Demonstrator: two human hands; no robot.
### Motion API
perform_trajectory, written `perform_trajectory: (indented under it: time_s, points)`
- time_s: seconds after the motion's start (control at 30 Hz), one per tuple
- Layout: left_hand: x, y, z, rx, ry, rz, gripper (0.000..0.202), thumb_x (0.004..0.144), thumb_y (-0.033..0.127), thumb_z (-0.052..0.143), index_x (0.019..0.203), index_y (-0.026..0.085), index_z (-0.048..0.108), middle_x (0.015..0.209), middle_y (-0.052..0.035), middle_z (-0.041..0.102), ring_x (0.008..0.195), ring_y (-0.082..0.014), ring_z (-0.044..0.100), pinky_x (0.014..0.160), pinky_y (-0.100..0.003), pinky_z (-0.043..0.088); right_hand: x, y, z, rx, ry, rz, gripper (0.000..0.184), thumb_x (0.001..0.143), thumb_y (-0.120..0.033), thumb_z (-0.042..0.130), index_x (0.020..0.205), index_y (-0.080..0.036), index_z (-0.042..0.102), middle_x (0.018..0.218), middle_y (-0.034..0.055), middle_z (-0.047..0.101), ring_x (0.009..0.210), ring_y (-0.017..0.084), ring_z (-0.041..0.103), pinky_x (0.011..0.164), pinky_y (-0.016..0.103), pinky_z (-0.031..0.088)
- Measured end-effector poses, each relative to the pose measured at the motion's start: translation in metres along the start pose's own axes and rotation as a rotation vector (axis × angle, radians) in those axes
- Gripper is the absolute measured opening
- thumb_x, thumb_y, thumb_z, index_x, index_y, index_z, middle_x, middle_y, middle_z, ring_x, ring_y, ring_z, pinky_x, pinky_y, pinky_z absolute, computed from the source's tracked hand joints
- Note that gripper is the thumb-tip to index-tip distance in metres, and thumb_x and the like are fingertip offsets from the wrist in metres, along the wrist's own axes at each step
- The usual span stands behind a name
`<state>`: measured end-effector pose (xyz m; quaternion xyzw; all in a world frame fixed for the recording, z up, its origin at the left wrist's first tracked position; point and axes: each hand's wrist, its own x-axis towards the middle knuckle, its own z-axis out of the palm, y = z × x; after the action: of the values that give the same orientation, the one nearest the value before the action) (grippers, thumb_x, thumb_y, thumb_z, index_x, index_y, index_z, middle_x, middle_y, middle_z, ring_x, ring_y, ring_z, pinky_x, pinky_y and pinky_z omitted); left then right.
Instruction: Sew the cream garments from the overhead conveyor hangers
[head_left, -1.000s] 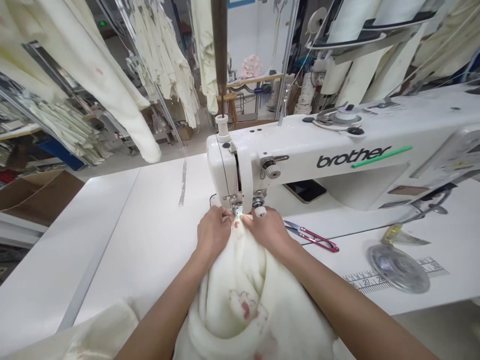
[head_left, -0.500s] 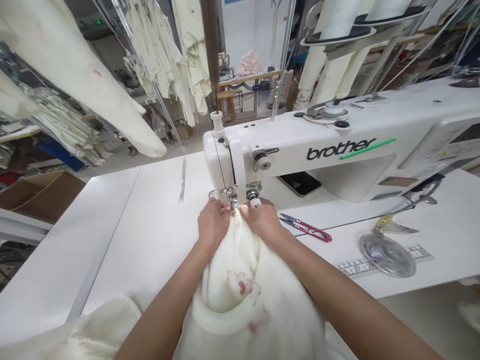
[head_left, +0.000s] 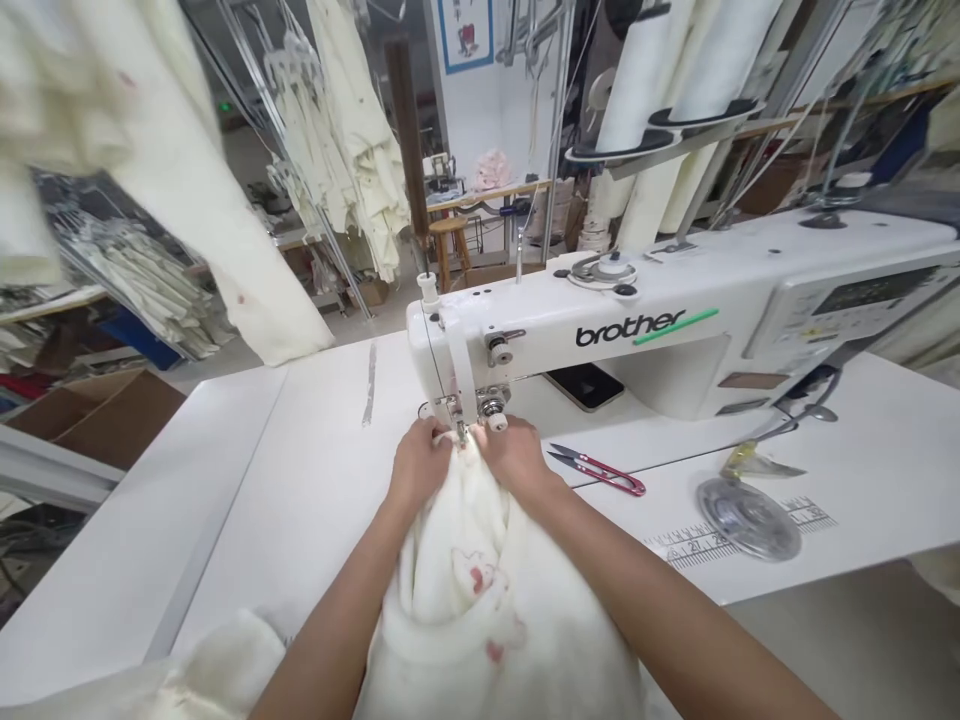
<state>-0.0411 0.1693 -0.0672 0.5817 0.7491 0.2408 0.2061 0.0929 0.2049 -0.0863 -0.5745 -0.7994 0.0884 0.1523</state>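
Cream fabric (head_left: 480,540) with small red and pink printed figures runs from my lap up to the presser foot (head_left: 461,432) of a white sewing machine (head_left: 540,330). My left hand (head_left: 420,462) grips the fabric's edge just left of the foot, fingers curled. On the other side of the needle, my right hand (head_left: 517,455) pinches the same fabric, its fingertips partly hidden behind the machine's lower knob. The fabric is gathered between both hands and falls in folds toward me.
Red-handled thread snips (head_left: 598,470) lie right of my right hand. Behind them a phone (head_left: 585,385) rests under the machine arm. A clear plastic disc (head_left: 748,518) sits on the printed ruler. More cream cloth (head_left: 225,660) lies front left; pale garments (head_left: 202,190) hang beyond the table.
The view has shifted, so the machine sits slightly lower and more of its right end shows. Both hands stay on the fabric at the presser foot, with little visible movement.
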Motion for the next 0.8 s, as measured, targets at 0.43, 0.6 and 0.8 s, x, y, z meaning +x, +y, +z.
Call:
perform_trajectory:
  time_s: [0.43, 0.6, 0.8]
  points:
    - [0.001, 0.000, 0.001, -0.033, 0.029, 0.002, 0.013, 0.078, 0.023, 0.046, 0.078, 0.018, 0.058, 0.091, -0.0037, 0.063, 0.083, -0.0174, 0.057, 0.071, -0.027, 0.041, -0.005, 0.003, -0.016, 0.182, -0.042, -0.007, 0.017, 0.087, -0.026, 0.047, 0.083, -0.016, 0.060, 0.076, 0.0068, 0.064, 0.070, 0.019, 0.059, 0.058, 0.024, 0.034]
    - [0.001, 0.002, -0.001, -0.031, 0.017, -0.003, 0.013, 0.078, 0.023, 0.047, 0.079, 0.018, 0.059, 0.091, -0.0039, 0.063, 0.083, -0.0177, 0.058, 0.071, -0.027, 0.041, -0.012, 0.014, -0.032, 0.353, -0.067, -0.065, 0.032, 0.096, -0.029, 0.025, 0.095, -0.015, 0.053, 0.082, 0.0059, 0.062, 0.072, 0.017, 0.058, 0.061, 0.023, 0.037]
    - [0.001, 0.003, -0.002, -0.032, 0.014, -0.016, 0.012, 0.078, 0.024, 0.047, 0.078, 0.018, 0.057, 0.088, -0.0043, 0.063, 0.083, -0.0186, 0.058, 0.068, -0.027, 0.040, -0.009, 0.015, -0.031, 0.424, -0.078, -0.039, 0.027, 0.095, -0.025, 0.022, 0.094, -0.014, 0.047, 0.079, 0.0072, 0.059, 0.070, 0.019, 0.055, 0.061, 0.024, 0.036]
